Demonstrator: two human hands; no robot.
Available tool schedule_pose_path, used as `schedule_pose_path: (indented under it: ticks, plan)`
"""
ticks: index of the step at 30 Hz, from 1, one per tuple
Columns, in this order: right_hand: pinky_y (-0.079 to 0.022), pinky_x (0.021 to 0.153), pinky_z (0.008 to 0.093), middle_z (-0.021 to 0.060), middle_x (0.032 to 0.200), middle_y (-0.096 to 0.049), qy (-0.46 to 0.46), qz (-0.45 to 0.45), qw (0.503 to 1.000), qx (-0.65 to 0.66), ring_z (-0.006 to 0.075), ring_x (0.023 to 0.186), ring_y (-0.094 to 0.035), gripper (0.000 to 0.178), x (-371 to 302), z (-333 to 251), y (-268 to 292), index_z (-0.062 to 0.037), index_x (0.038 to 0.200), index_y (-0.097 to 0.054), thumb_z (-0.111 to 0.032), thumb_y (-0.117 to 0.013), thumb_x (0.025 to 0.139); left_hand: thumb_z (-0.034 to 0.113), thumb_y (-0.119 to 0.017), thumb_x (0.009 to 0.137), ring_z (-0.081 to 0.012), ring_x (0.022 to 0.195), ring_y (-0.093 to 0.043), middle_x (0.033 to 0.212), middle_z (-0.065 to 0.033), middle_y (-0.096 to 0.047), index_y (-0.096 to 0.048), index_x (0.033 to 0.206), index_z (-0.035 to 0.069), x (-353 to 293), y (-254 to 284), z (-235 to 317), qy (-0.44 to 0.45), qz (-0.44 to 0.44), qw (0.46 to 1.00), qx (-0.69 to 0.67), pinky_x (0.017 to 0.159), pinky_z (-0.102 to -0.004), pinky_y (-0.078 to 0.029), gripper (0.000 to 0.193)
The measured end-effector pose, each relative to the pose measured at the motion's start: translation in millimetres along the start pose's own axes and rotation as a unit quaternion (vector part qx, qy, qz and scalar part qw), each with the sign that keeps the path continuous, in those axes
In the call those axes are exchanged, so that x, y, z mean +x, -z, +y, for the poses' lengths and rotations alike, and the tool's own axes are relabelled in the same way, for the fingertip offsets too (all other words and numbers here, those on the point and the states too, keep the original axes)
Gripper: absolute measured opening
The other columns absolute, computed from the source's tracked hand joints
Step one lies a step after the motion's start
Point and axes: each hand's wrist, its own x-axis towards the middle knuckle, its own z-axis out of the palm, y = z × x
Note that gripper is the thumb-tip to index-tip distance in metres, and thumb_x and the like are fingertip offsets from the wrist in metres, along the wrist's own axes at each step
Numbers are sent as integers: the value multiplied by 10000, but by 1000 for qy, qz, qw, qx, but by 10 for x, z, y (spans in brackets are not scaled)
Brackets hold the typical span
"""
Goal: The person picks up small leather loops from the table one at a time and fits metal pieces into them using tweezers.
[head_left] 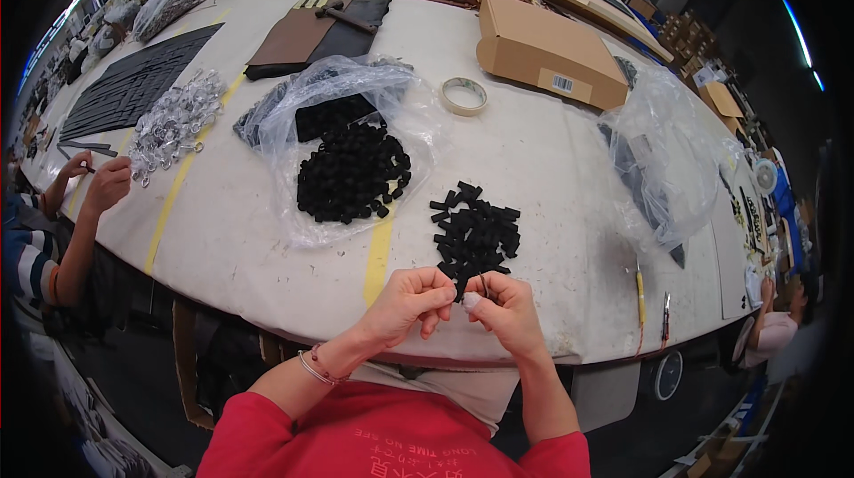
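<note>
My left hand point(411, 304) is closed in a pinch at the table's near edge, its fingertips on a small black fabric piece point(460, 289). Close beside it, my right hand point(507, 311) is also closed, with a thin dark object point(484, 284) along its index finger; its kind is too small to make out. Something white covers the tip of the right thumb. Just beyond both hands lies a loose pile of short black fabric pieces point(479, 233). Farther left, a clear plastic bag point(307, 109) spills out many small black rolled pieces point(349, 167).
A tape roll point(463, 96) and a cardboard box point(551, 51) lie toward the back. At right are a crumpled plastic bag point(667, 158), a yellow-handled tool point(640, 296) and a pen-like tool point(665, 318). Another person's hands point(107, 183) work at left, near metal clasps point(178, 118) and black strips point(133, 82).
</note>
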Motion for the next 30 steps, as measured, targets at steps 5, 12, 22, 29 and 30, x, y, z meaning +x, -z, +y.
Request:
schedule_pose_path:
  ticks: [5, 12, 22, 29, 30]
  plan:
    - [-333, 410, 147, 1, 659, -542, 10, 6, 1000, 22, 36, 539, -493, 95, 10, 7, -2, -1, 793, -559, -55, -579, 718, 135, -545, 812, -67, 418, -466, 604, -43, -529, -523, 776, 14, 1, 0, 2, -3, 1, 1000, 3, 388, -164, -365, 128]
    - [-324, 405, 144, -1, 630, -535, 14, 9, 999, 32, 32, 512, -485, 83, 15, 23, 1, -10, 762, -550, -61, -589, 710, 145, -530, 819, -36, 407, -389, 585, -6, -495, -534, 787, 26, 11, 6, -32, -14, -7, 999, 39, 368, -154, -312, 123]
    - [-358, 458, 179, -6, 593, -498, 48, 92, 994, -19, 28, 518, -440, 47, 36, 90, -139, 24, 767, -502, 4, -505, 724, -1, -561, 755, -58, 499, -519, 657, -24, -584, -537, 805, -21, 15, -129, -156, -398, 145, 778, 464, 436, -193, -410, 59]
    - [-346, 407, 196, 11, 532, -481, 227, 148, 934, -234, 41, 443, -436, 47, 35, 206, -193, 2, 742, -497, 13, -530, 710, 34, -545, 781, -67, 465, -501, 631, -20, -542, -518, 794, -6, -16, -116, -187, -310, 122, 895, 296, 403, -187, -394, 50]
    - [-344, 394, 202, 26, 518, -478, 300, 159, 888, -309, 51, 422, -438, 62, 34, 215, -203, -2, 738, -498, 14, -543, 700, 64, -530, 798, -62, 451, -479, 633, -15, -524, -508, 804, 2, -9, -134, -113, -209, 75, 962, 158, 394, -181, -378, 66]
